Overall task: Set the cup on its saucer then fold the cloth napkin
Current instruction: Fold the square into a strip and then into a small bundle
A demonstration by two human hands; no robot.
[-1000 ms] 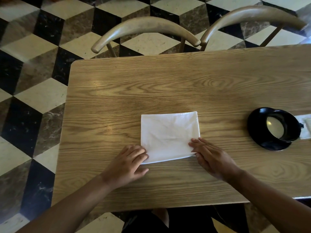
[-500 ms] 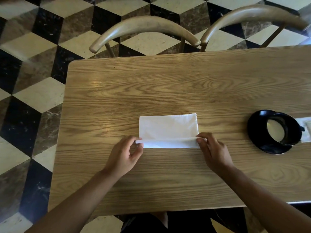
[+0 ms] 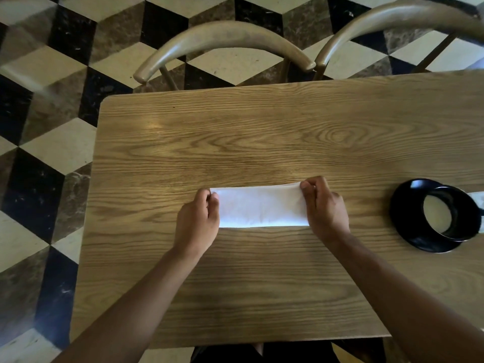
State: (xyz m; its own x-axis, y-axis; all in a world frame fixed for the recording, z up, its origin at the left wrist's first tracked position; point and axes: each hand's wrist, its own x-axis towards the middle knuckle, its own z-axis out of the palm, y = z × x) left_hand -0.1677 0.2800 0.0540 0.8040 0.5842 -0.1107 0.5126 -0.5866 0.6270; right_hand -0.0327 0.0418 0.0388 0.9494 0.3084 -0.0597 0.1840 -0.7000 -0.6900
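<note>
A white cloth napkin (image 3: 260, 207) lies folded into a narrow horizontal strip in the middle of the wooden table (image 3: 262, 132). My left hand (image 3: 197, 220) pinches the strip's far left corner. My right hand (image 3: 323, 206) pinches its far right corner, with the folded layer laid over toward the far edge. At the right edge of the table a black cup (image 3: 455, 213) with a pale inside stands on its black saucer (image 3: 404, 213), well apart from both hands.
Two wooden chairs, one behind the middle (image 3: 222, 40) and one at the right (image 3: 392, 19), are tucked against the table's far side. A white item (image 3: 479, 199) peeks out behind the cup. A chequered tile floor (image 3: 44, 127) surrounds the table's left edge.
Both hands lifted the napkin's near edge and carried it away from me to the far edge, which turned the square into a narrow strip. Cup and saucer stayed put.
</note>
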